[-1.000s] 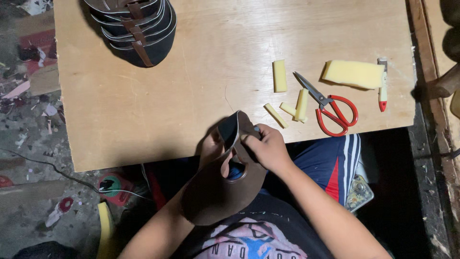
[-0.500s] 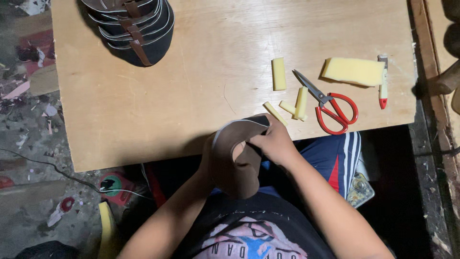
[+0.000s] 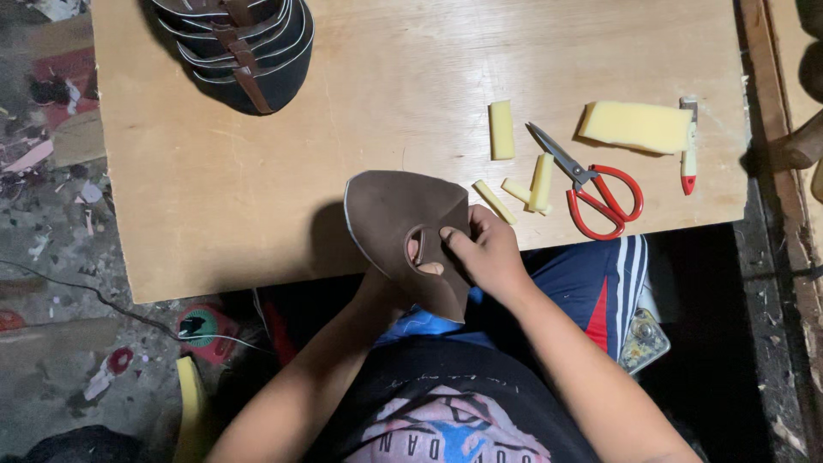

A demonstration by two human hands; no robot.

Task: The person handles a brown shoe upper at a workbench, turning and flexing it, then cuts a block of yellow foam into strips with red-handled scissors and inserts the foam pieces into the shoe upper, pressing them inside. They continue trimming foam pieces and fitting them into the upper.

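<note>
Hands hold a brown curved leather piece (image 3: 403, 227) over the wooden bench (image 3: 257, 223) edge: right hand (image 3: 490, 255) pinches its side, left hand (image 3: 390, 287) (mostly hidden) pokes fingers (image 3: 420, 255) through its hole. Red scissors (image 3: 591, 184) lie near.

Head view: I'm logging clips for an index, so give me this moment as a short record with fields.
Held piece: brown leather shoe upper, over the table edge
Left hand: beneath it, fingers through its slot
Right hand: pinching its right edge
Table: plywood
Nearby: red-handled scissors, yellow foam strips, foam block
Far corner: stacked uppers
</note>
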